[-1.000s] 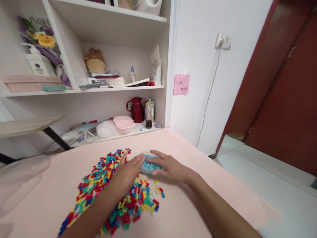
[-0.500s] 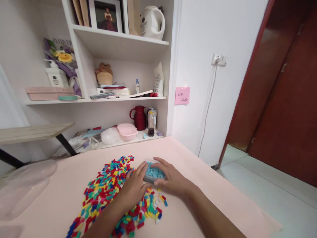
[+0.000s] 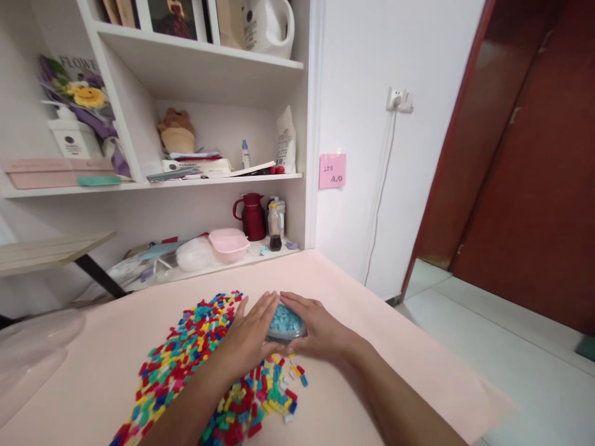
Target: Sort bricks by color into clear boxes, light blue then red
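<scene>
A small clear plastic container [image 3: 284, 335] full of light-blue pieces [image 3: 286, 319] sits on the pink-covered table, held from both sides. My left hand [image 3: 247, 332] presses its left side, fingers close together over the far edge and thumb at the near edge. Around the right side curves my right hand [image 3: 323, 326], its thumb low at the front. The fingertips of both hands almost meet at the far rim, hiding parts of the container. A wide pile of small coloured plastic bricks [image 3: 186, 337] spreads to the left and partly under my left forearm.
Clear plastic lids or trays [image 3: 39, 347] lie at the table's left side. Behind the table stands a white shelf unit [image 3: 199, 65] with a pink bowl [image 3: 229, 243], a dark red jug [image 3: 253, 218] and a bottle [image 3: 274, 229]. A pink note [image 3: 333, 171] is stuck to the wall.
My hands have closed in around the container, and their fingertips have come together at its far side. The view has shifted a little to the right and down.
</scene>
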Motion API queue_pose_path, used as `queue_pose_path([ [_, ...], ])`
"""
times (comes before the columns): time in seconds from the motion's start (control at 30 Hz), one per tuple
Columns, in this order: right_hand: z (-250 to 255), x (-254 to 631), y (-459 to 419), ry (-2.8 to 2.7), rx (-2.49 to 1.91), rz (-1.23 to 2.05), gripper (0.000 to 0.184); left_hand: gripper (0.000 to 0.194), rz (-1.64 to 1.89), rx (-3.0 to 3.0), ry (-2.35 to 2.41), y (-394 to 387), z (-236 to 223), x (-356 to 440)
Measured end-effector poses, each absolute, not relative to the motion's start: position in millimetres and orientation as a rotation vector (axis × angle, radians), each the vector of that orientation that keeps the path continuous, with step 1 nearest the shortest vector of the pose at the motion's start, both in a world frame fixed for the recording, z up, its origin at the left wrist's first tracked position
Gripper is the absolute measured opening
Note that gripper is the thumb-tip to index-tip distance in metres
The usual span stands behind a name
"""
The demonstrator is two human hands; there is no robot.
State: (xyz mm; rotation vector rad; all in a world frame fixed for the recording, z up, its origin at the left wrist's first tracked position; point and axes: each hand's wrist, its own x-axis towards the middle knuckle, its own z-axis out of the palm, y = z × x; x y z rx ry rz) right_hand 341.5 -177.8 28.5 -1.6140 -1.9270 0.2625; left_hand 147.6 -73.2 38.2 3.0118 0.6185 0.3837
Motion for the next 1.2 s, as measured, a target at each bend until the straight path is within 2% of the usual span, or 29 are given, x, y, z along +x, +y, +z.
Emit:
queue_pose_path([
  [0.1,29,342,-177,-1.927,-1.606,0.269,0.101,0.079,0.247,2.965,0.633,-72,44,155],
  [0.27,26,342,-176,-1.946,-1.635,0.282,0.1,0.073,0.244,2.944,0.681,-69,40,156],
  [0.53,13,342,-175,-1.834,-1.547,0.342,0.105,0.075,0.243,2.932,0.692,-73,42,153],
  [0.67,10,357,-181,-1.77,-1.51,0.52,0.117,0.081,0.258,2.953,0.657,-83,52,146],
  [0.77,9,367,-185,-1.709,-1.46,0.6,0.12,0.078,0.45,2.949,0.711,-81,60,128],
  [0.83,9,370,-186,-1.685,-1.443,0.601,0.117,0.063,0.741,2.89,0.829,-71,62,105],
  [0.97,15,361,-185,-1.706,-1.471,0.392,0.096,0.045,1.309,2.719,1.053,-43,49,31],
  [1.03,18,353,-185,-1.723,-1.468,0.276,0.088,0.04,1.403,2.7,1.139,-33,35,-8],
  [1.2,22,335,-186,-1.795,-1.551,0.144,0.085,0.036,1.406,2.681,1.232,-36,15,-59],
])
